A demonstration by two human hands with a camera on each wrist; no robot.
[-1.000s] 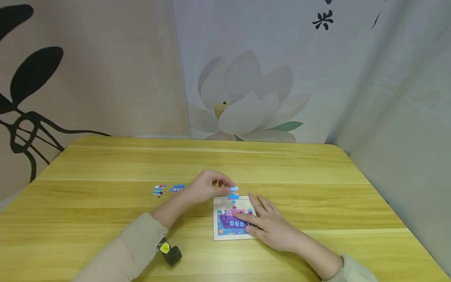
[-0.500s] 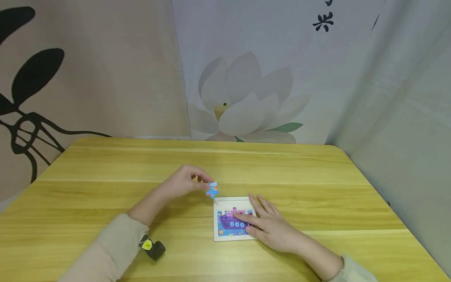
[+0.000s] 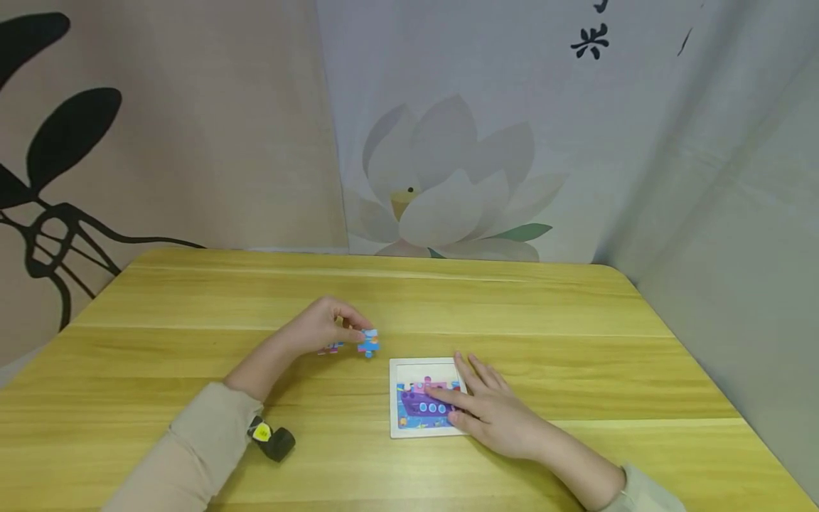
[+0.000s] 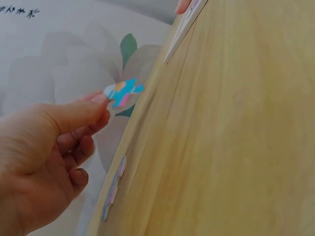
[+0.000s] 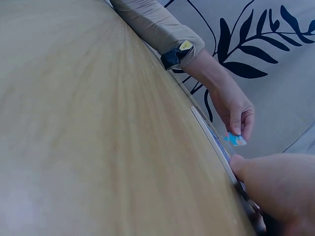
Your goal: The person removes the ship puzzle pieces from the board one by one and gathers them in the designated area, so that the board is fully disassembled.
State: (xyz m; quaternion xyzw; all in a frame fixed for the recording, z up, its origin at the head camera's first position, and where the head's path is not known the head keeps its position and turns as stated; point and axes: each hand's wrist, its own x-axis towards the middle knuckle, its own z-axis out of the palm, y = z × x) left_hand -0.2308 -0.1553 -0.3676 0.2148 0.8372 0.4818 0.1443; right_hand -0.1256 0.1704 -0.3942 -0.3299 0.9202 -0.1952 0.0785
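Observation:
My left hand point(image 3: 322, 328) pinches a light-blue jigsaw piece point(image 3: 368, 343) between thumb and fingers, to the left of the puzzle tray. In the left wrist view this piece point(image 4: 123, 92) shows orange and pink patches, held above the table. My right hand point(image 3: 502, 419) rests with spread fingers on the right part of the white-framed puzzle tray point(image 3: 393, 398). A purple ship picture fills the tray's lower part, with pink pieces along its top; the upper part shows bare white backing. Another jigsaw piece point(image 3: 330, 348) lies on the table, partly hidden by my left hand.
The wooden table point(image 3: 544, 313) reaches back to a curtain point(image 3: 269, 128) printed with a lotus and dark leaves. A black strap device point(image 3: 276, 442) with a yellow label sits at my left sleeve. In the left wrist view, loose jigsaw pieces point(image 4: 114, 189) lie near the table's far edge.
My left hand has drawn back leftward from above the tray, carrying the blue jigsaw piece, and now covers part of the loose pieces. My right hand stays on the tray.

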